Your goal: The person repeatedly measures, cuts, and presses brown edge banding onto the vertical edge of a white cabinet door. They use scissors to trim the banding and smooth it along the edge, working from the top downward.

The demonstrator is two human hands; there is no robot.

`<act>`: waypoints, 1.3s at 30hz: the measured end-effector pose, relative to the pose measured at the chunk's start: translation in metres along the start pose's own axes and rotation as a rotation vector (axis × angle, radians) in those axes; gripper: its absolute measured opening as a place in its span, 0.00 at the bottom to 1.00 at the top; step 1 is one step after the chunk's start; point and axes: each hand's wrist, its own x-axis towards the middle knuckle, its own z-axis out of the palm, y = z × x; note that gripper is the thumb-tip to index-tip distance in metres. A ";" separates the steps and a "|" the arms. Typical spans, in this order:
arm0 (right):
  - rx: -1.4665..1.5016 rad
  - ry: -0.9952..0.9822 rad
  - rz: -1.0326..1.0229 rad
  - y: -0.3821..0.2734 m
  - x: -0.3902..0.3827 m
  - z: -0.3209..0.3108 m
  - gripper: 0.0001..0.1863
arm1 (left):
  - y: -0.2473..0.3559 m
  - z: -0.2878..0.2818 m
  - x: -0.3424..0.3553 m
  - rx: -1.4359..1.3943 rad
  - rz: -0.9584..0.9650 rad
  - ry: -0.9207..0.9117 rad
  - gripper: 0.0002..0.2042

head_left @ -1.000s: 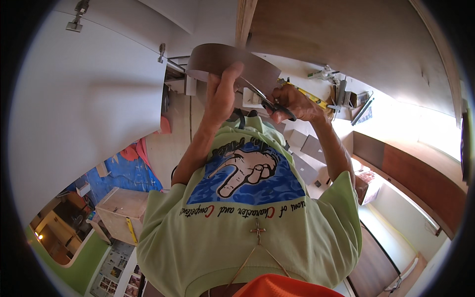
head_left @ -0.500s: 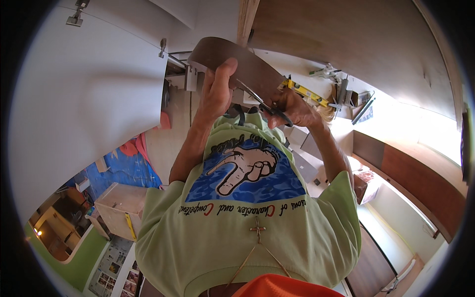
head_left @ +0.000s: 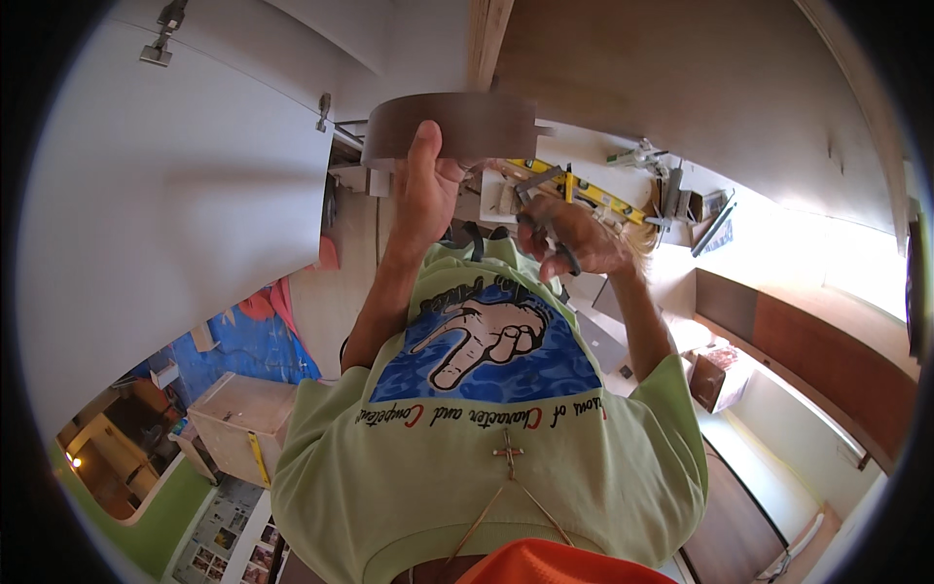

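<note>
I grip a curved dark brown strip of banding (head_left: 486, 127) in my left hand (head_left: 426, 195), thumb across its face and fingers behind it. Just right of and below the strip, my right hand (head_left: 564, 234) is closed on scissors with dark handles (head_left: 570, 255), now apart from the strip; their blades are partly obscured. Behind my right hand lie a yellow spirit level (head_left: 613, 200) and other tools.
A white door panel (head_left: 165, 224) with metal hinges is at left, a brown panel (head_left: 681, 68) overhead at right. Further back are a tool-strewn worktop (head_left: 632, 175), a wooden box (head_left: 238, 414) with a yellow item, blue and pink sheets (head_left: 243, 341), and a window (head_left: 846, 253).
My right hand and the scissors have moved down, away from the strip. The strip has turned from slanting to more nearly level, with my left hand still on it.
</note>
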 end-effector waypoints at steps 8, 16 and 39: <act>0.439 0.676 -0.373 -0.035 0.041 0.042 0.19 | -0.008 0.032 -0.003 0.098 0.011 -0.137 0.26; 0.528 0.698 -0.343 -0.057 0.053 0.044 0.13 | -0.028 0.033 -0.012 0.254 0.021 0.049 0.28; -1.286 1.290 -0.355 -0.338 -0.029 -0.151 0.30 | 0.011 0.087 0.020 -0.316 0.191 -0.207 0.22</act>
